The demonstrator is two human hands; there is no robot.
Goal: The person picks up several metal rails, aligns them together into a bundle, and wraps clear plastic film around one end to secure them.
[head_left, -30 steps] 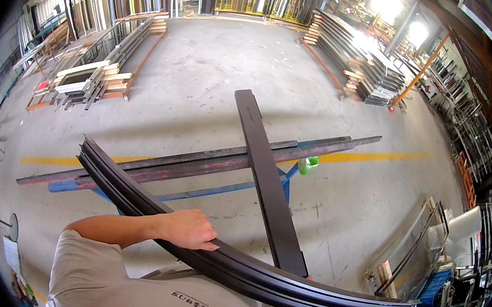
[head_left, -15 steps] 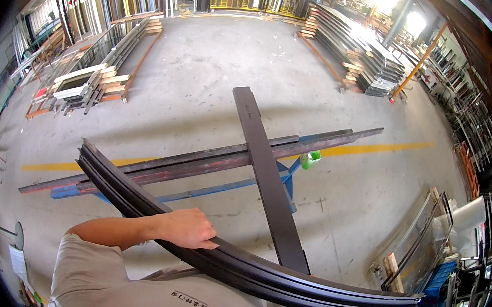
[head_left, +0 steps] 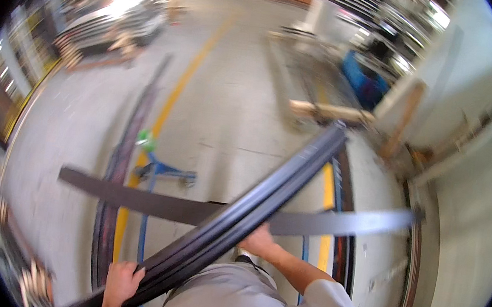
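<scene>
Grey floor (head_left: 234, 98) takes up most of our view, with a yellow line (head_left: 192, 73) running up toward 11 o'clock, a blurry stack (head_left: 112, 28) at 10 and something blue (head_left: 364, 85) at 2. We've got a dark grooved profile (head_left: 236, 213) slanting from 7 o'clock up to 2, right over a long flat bar (head_left: 162, 205). Our hands are well apart: the left hand (head_left: 122, 282) is clamped on the profile at 7, while the right hand (head_left: 259, 239) meets its lower edge between 5 and 6, fingers hidden, so we can't tell how it's gripping. That flat bar crosses over two dark rails (head_left: 106, 235), from 9 o'clock to about half past 3. Something green (head_left: 146, 140) hangs around 9.
</scene>
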